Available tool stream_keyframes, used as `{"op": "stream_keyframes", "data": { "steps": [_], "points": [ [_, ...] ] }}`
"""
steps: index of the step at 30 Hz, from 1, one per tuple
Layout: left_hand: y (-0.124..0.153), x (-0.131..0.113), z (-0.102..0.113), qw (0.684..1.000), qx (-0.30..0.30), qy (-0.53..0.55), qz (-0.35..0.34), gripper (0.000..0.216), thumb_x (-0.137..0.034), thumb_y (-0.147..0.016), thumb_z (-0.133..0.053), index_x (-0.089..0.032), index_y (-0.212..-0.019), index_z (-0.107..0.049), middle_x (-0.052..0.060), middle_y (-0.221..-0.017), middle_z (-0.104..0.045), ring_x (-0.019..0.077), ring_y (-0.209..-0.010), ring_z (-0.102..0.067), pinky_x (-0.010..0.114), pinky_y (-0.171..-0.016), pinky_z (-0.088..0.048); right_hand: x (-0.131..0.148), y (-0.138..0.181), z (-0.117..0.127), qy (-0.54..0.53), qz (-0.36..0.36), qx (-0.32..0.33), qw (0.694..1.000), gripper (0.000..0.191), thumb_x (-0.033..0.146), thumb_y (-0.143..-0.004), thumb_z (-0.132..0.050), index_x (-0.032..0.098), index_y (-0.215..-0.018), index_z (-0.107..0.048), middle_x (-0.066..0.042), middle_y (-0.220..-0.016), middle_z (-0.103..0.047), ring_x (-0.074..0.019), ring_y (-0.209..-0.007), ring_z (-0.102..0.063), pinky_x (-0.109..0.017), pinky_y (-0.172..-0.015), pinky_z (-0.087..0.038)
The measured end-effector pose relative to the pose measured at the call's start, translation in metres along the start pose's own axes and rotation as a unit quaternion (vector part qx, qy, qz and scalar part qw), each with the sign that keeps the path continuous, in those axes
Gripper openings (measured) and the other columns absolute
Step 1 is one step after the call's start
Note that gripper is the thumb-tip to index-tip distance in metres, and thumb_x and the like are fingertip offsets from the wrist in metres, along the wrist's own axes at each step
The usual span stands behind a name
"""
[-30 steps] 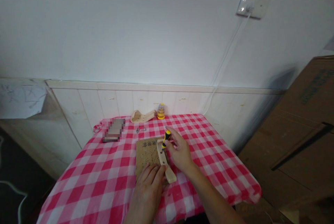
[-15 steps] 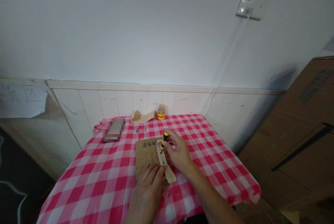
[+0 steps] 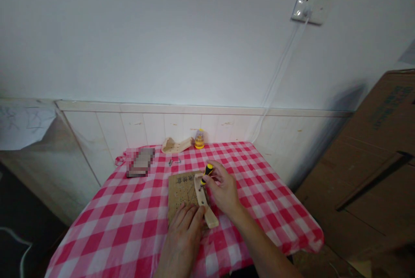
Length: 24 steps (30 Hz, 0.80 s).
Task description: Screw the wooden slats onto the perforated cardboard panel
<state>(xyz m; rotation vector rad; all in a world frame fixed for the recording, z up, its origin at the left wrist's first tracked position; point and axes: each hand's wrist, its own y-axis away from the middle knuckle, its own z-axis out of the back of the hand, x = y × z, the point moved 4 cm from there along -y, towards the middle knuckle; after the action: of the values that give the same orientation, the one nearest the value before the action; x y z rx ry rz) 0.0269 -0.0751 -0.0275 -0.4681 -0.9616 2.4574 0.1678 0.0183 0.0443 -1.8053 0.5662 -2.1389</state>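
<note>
- My right hand (image 3: 223,189) was closed around one screwdriver (image 3: 206,173) with a yellow-and-black handle. I held it nearly upright, with its tip down on the far end of a wooden strip (image 3: 202,200).
- My left hand (image 3: 186,226) lay flat with the fingers spread. It gripped nothing, and its fingertips touched the near part of that strip and the board beneath it.
- There was one perforated board (image 3: 180,189), brown with printing along its far edge. It sat mid-table, slightly toward the near side, with the strip lying slantwise along its right edge.
- I counted two shaped wooden pieces: the strip under my hands and a second wooden piece (image 3: 177,145) at the back edge of the table.
- One small yellow jar (image 3: 199,139) stood just beside that second piece, against the panelled wall.
- A few small metal parts (image 3: 173,161) lay between the board and the back pieces. They were too small to count.
- One grey block (image 3: 141,162), blurred out, sat at the back left.
- The checked tablecloth (image 3: 123,226) lay bare to the left of the board and to the right of my right hand, out to both side edges.
- One cardboard box (image 3: 382,139) stood well apart to the right of the table.
</note>
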Motion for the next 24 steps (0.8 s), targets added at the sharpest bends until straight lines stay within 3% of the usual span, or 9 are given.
{"op": "stream_keyframes", "data": {
  "steps": [5,18,24],
  "points": [
    [0.002,0.0,0.0,1.0,0.007,0.004,0.008,0.036,-0.013,-0.101,-0.043,-0.021,-0.13,-0.062,0.01,-0.121,-0.075,0.0278,-0.114,-0.071,0.049,-0.096,-0.062,0.007,0.012,0.011,-0.018,0.012,-0.034,0.999,0.04,0.024,-0.087,-0.069,0.024,-0.127,-0.069,-0.005,-0.101,-0.079,-0.0203,-0.086,-0.077,-0.033,-0.077,-0.065],
    [0.003,0.003,-0.002,1.0,0.009,0.008,-0.01,0.034,-0.016,-0.103,-0.04,-0.019,-0.13,-0.062,0.01,-0.119,-0.076,0.0273,-0.113,-0.072,0.052,-0.098,-0.061,0.0,0.027,0.011,0.012,0.011,-0.009,1.0,0.042,0.022,-0.088,-0.067,0.025,-0.129,-0.068,-0.005,-0.105,-0.08,-0.0203,-0.085,-0.077,-0.034,-0.079,-0.066],
    [0.0,0.0,-0.001,1.0,-0.004,0.0,-0.009,0.035,-0.014,-0.103,-0.04,-0.02,-0.126,-0.065,0.01,-0.117,-0.076,0.027,-0.11,-0.073,0.049,-0.093,-0.064,0.011,0.027,0.01,0.016,0.035,0.029,0.999,0.043,0.019,-0.089,-0.064,0.027,-0.131,-0.068,-0.006,-0.113,-0.08,-0.0208,-0.091,-0.078,-0.034,-0.081,-0.065]
  ]
}}
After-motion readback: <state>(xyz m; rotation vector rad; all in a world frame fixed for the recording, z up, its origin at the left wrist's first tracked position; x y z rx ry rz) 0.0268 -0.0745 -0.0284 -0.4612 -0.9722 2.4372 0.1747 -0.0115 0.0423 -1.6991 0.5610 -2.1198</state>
